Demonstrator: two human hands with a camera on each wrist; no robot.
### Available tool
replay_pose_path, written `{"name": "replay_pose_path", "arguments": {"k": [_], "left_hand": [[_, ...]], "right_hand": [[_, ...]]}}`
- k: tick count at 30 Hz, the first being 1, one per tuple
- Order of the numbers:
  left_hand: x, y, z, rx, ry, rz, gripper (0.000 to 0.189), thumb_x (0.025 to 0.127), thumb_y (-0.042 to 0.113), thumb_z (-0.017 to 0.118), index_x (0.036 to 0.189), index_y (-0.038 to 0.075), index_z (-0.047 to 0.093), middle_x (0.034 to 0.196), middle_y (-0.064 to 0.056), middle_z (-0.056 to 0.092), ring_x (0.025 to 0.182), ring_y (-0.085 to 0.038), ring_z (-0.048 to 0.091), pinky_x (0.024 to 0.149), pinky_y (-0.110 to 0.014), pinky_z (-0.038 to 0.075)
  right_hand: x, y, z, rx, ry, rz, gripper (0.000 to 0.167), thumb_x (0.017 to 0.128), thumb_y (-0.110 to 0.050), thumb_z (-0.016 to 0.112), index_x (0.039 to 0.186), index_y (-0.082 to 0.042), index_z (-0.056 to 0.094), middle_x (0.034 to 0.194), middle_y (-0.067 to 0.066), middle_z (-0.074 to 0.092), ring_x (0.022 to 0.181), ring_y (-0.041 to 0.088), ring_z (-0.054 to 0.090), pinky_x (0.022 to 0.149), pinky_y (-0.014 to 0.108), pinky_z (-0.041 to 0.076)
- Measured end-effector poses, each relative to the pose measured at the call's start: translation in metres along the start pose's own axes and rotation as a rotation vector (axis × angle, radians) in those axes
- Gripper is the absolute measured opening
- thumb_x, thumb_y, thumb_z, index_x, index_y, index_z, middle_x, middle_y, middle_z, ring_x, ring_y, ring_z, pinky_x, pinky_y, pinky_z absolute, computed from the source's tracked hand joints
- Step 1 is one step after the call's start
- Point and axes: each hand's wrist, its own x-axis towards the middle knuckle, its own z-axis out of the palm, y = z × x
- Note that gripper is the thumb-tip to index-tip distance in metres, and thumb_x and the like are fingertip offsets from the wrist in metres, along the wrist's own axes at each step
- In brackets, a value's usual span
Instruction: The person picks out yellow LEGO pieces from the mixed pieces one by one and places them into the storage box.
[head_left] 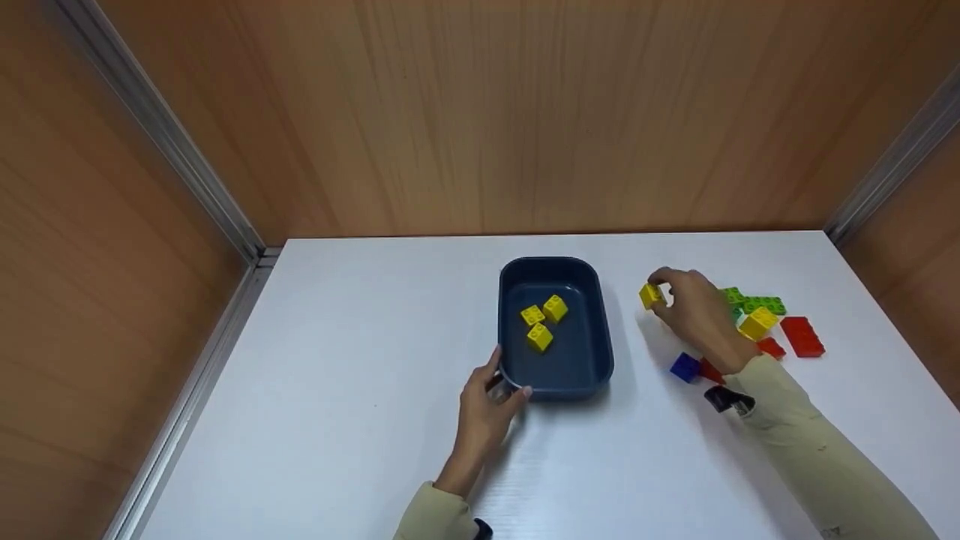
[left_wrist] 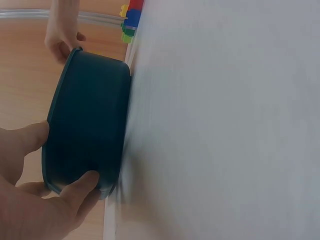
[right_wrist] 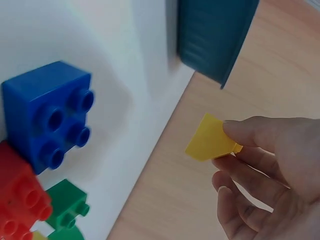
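Note:
My right hand (head_left: 697,311) pinches a yellow toy brick (head_left: 651,295) between thumb and fingers, held above the table to the right of a dark blue plastic bin (head_left: 607,337). In the right wrist view the yellow brick (right_wrist: 210,139) shows its smooth sides, with a stud by the fingers. My left hand (head_left: 484,412) grips the bin's near left corner. The left wrist view has its thumb and fingers spread around the bin's wall (left_wrist: 90,115). Inside the bin lie three yellow bricks (head_left: 539,337), apart from the held one.
Around and partly behind my right forearm lie loose bricks: a blue brick (head_left: 685,367), a red brick (head_left: 802,337), a yellow brick (head_left: 758,323) and green bricks (head_left: 765,304). The white table (head_left: 337,375) meets wooden panels (head_left: 525,120) at the back and sides.

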Motion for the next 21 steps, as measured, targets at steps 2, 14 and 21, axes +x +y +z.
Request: {"name": "replay_pose_path", "arguments": {"k": [2,14,21], "left_hand": [[0.000,0.000,0.000,0.005,-0.001,-0.007,0.080,0.096,0.007,0.079,0.163,-0.001,0.035,0.140,-0.024,0.055,0.140,-0.042,0.053,0.111,-0.040,0.052],[0.000,-0.002,0.000,-0.033,-0.016,0.016,0.079,0.097,0.007,0.077,0.163,-0.002,0.034,0.139,-0.025,0.054,0.141,-0.044,0.051,0.114,-0.043,0.050],[0.000,-0.002,-0.001,-0.024,-0.013,0.013,0.079,0.097,0.007,0.077,0.163,-0.002,0.034,0.140,-0.025,0.054,0.140,-0.043,0.052,0.114,-0.044,0.051]], "right_hand": [[-0.001,-0.004,0.000,-0.003,0.013,-0.014,0.037,0.096,-0.001,0.074,0.131,0.004,0.065,0.126,0.028,0.065,0.108,0.044,0.060,0.097,0.061,0.056],[-0.002,-0.031,-0.001,-0.029,0.078,-0.074,0.035,0.093,-0.002,0.078,0.127,0.002,0.070,0.116,0.026,0.070,0.103,0.042,0.064,0.088,0.057,0.059],[-0.003,-0.047,0.001,-0.029,0.082,-0.093,0.035,0.093,-0.003,0.079,0.126,0.000,0.071,0.115,0.023,0.071,0.102,0.039,0.065,0.086,0.054,0.061]]}}
